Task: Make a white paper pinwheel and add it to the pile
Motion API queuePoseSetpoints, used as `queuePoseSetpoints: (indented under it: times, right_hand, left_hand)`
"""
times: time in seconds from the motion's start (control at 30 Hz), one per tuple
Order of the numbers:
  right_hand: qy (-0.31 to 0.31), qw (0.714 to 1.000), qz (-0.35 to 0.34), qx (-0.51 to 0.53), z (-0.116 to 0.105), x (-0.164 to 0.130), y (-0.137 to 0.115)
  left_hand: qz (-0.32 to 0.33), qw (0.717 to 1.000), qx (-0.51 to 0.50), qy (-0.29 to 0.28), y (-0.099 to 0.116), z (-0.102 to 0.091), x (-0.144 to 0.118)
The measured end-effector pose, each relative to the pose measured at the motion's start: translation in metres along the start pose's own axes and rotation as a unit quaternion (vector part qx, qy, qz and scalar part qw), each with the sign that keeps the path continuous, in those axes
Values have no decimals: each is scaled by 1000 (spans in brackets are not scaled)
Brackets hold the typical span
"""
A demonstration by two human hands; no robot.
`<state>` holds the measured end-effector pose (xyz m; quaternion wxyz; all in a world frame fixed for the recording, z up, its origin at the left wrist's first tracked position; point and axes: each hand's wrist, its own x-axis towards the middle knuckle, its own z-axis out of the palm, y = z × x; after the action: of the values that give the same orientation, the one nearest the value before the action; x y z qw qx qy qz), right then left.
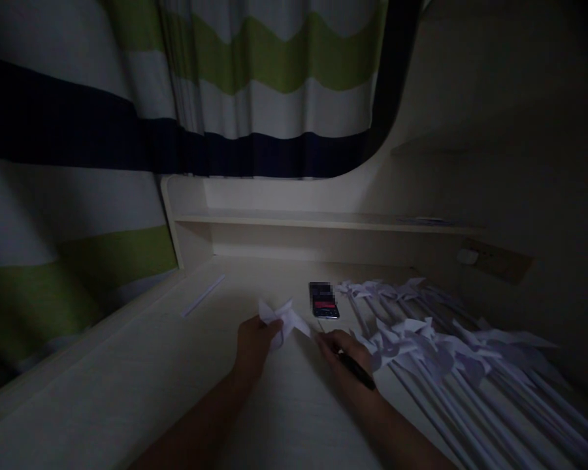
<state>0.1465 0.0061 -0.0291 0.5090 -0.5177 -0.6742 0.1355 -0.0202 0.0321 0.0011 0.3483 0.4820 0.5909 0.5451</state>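
My left hand [255,343] grips a white folded paper pinwheel head [284,318] just above the pale desk [176,378]. My right hand [340,352] is closed around a dark pen [355,371], its tip close to the right side of the paper. The scene is dim, so finger detail is hard to make out.
A phone [323,300] with a lit screen lies behind the hands. Several finished white paper pinwheels on sticks [436,352] cover the desk's right side. A loose white stick [203,296] lies at the left. A shelf [323,220] and a striped curtain [255,85] stand behind.
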Motion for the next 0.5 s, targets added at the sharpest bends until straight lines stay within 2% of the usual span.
queuePoseSetpoints:
  times: [0.1,0.2,0.27,0.5]
  right_hand:
    - [-94,980,-84,-156,2,4,11]
    - [-172,938,-110,-279,9,3,12]
    - [-198,922,-110,-314,18,1,12]
    - [-268,892,-80,-355,44,9,19]
  left_hand:
    - [-13,999,-52,8,-6,-4,9]
    - [-13,997,-73,19,-15,-9,19]
    - [-14,995,-91,29,-20,-11,24]
    - [-43,980,-181,73,-33,-20,44]
